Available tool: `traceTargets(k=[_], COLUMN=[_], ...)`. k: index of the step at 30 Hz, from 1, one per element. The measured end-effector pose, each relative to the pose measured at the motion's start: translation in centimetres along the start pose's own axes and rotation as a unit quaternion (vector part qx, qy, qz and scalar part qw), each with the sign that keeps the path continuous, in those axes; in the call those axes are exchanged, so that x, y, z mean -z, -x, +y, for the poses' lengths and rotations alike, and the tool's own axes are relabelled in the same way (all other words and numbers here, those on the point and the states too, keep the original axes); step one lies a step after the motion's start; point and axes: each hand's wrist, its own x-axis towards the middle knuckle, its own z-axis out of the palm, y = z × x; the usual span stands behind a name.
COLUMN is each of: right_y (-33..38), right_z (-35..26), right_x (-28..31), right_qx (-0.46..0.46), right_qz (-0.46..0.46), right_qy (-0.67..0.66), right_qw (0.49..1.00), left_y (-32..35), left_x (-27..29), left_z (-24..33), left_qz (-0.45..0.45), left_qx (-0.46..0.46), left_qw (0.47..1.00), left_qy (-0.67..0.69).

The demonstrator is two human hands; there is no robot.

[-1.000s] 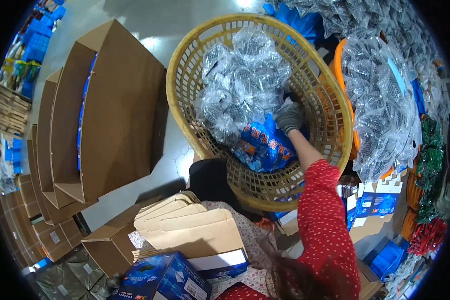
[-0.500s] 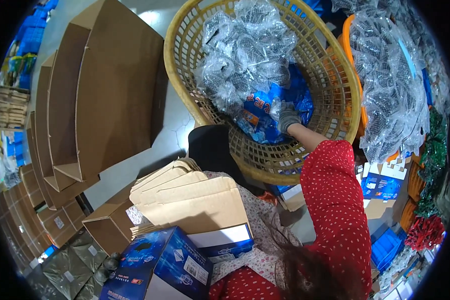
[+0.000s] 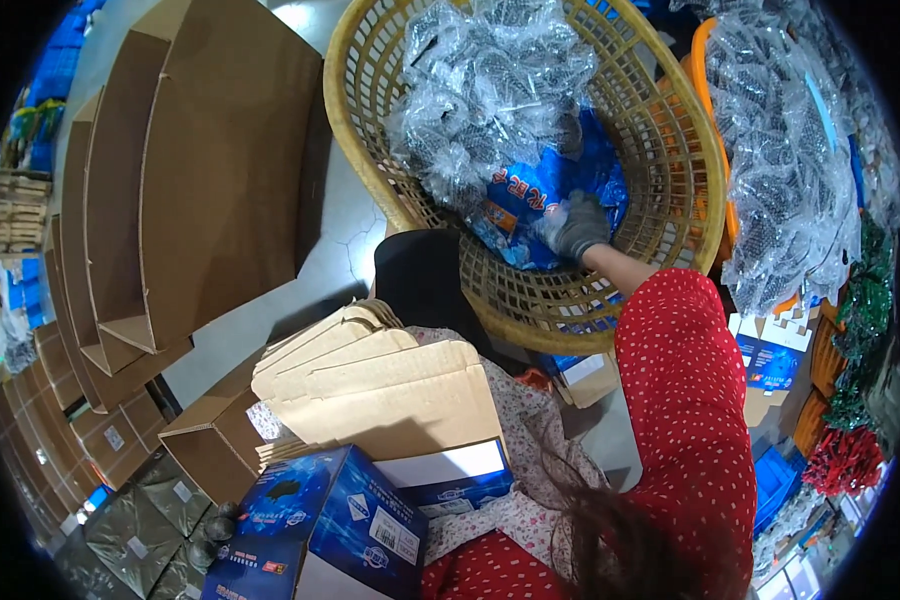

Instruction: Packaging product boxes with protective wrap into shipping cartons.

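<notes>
My right hand (image 3: 576, 231), in a grey glove with paler fingers, is down inside a yellow plastic basket (image 3: 400, 222). Its bent fingers rest against a crumpled blue plastic bag (image 3: 530, 195); whatever is between them is hidden or too small to name. Clear bubble-wrap packets (image 3: 495, 95) are heaped beside the bag. At lower left, grey gloved fingertips of my left hand (image 3: 218, 530) curl round the side of a blue printed carton (image 3: 370, 530). The carton leans near my lap, with its brown flaps (image 3: 380, 390) standing up behind it.
Large brown cardboard boxes (image 3: 225, 170) stand on the left. An orange basket (image 3: 705, 60) piled with bubble-wrap packets (image 3: 795, 170) is on the right, near green tinsel (image 3: 867, 320) and red tinsel (image 3: 842, 462). A black rounded panel (image 3: 417, 285) stands before the yellow basket.
My right hand has shifted slightly within the basket, its fingers now pointing more to the left over the blue bag. The left hand keeps its place at the carton. The view has moved a little.
</notes>
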Motion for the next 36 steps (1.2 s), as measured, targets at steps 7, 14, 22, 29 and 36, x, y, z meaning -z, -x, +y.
traceTargets(k=[7, 14, 22, 29, 36], right_y=[-6.6, -6.7, -3.3, 11.7, 36.6], right_z=[6.5, 0.6, 3.0, -0.1, -6.7], right_x=[-1.9, -10.9, -0.7, 9.8, 14.9], right_qx=[-0.069, 0.022, 0.100, 0.523, 0.101], right_qz=[-0.106, 0.202, -0.225, -0.126, -0.725], right_qy=[0.005, 0.184, 0.068, -0.335, -0.677], right_qw=[0.992, 0.962, 0.967, 0.773, 0.077], left_y=[-0.9, 0.6, 0.1, 2.2, 0.9], left_x=[-1.8, -4.7, -7.7, -6.1, -5.4], left_z=[-0.7, 0.3, -2.4, -3.8, -3.3], left_qz=[0.005, 0.026, 0.040, 0.074, -0.026], left_qx=[-0.003, -0.033, -0.142, -0.319, -0.395], left_qw=[1.000, 0.999, 0.974, 0.860, 0.762], left_qy=[0.016, 0.013, -0.169, -0.390, -0.512])
